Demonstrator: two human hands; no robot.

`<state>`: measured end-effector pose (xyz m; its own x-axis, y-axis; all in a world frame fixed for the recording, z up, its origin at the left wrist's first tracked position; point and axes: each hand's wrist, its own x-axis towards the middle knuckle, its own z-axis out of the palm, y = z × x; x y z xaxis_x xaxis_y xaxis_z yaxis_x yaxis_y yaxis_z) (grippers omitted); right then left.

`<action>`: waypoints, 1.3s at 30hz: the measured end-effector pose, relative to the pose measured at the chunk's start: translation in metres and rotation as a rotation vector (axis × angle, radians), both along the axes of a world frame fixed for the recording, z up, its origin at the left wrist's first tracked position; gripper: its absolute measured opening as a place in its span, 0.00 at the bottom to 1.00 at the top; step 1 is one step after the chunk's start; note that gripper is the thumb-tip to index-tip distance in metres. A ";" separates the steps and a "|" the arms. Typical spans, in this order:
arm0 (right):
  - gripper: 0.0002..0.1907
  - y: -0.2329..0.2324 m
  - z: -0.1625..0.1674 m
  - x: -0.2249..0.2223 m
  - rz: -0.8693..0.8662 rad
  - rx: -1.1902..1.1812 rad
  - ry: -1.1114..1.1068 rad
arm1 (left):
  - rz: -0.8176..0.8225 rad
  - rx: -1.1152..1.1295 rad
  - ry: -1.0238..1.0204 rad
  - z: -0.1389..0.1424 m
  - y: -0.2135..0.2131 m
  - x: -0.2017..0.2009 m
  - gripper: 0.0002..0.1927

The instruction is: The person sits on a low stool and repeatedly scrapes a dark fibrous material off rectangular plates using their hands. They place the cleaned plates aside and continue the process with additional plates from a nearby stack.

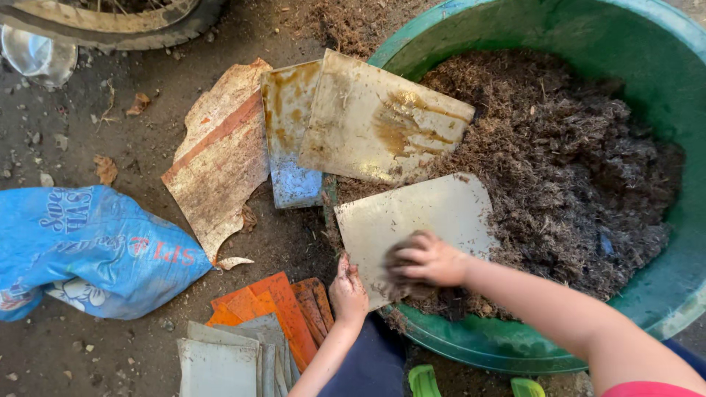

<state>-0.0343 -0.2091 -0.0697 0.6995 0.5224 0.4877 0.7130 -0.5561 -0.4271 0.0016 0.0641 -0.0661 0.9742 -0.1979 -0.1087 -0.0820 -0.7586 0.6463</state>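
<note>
Head view shows my left hand pinching the lower edge of a pale flat sheet propped on the green tub. My right hand presses a clump of brown fibre onto it, grip closed around that clump.

A large green tub holds dark brown, fibrous soil, and a pale grey-beige sheet smudged with brown rests across its rim beside a cream sheet streaked with rusty yellow-brown stains. On the dark grey-brown ground lie a torn whitish sheet mottled with rust and crossed by an orange-red stripe, a blue-and-rust sheet, a stack of orange pieces over grey ones, and a bright blue sack printed with white and red lettering. Two lime-green sandal tips show at the bottom edge, next to a pink-red sleeve.
</note>
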 end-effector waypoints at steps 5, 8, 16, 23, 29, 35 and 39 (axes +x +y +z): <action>0.19 -0.036 0.015 0.035 -0.476 -0.103 0.311 | 0.042 0.045 0.091 0.009 -0.007 0.003 0.22; 0.18 0.022 0.036 0.074 -0.481 0.106 0.375 | 0.035 0.045 0.128 0.019 -0.011 0.006 0.23; 0.17 0.074 0.061 0.103 -0.429 0.025 0.288 | 0.005 0.093 0.095 0.021 -0.009 0.006 0.23; 0.20 0.106 0.048 0.077 -0.710 0.096 0.403 | -0.009 0.094 -0.035 0.003 -0.006 0.004 0.22; 0.13 -0.001 0.034 -0.048 -0.725 -0.081 0.585 | 0.047 0.187 0.025 0.015 -0.014 0.007 0.25; 0.17 0.040 0.049 0.005 -1.133 0.002 0.831 | 0.114 0.135 0.164 0.032 -0.026 0.013 0.34; 0.21 0.123 0.065 0.004 -0.935 0.107 0.753 | -0.012 -0.038 -0.052 0.042 -0.023 0.026 0.36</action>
<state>-0.0301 -0.0856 -0.0042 0.9138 -0.3562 -0.1953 -0.3942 -0.6612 -0.6384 0.0275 0.0412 -0.0238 0.9759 -0.2124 -0.0502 -0.1250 -0.7326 0.6691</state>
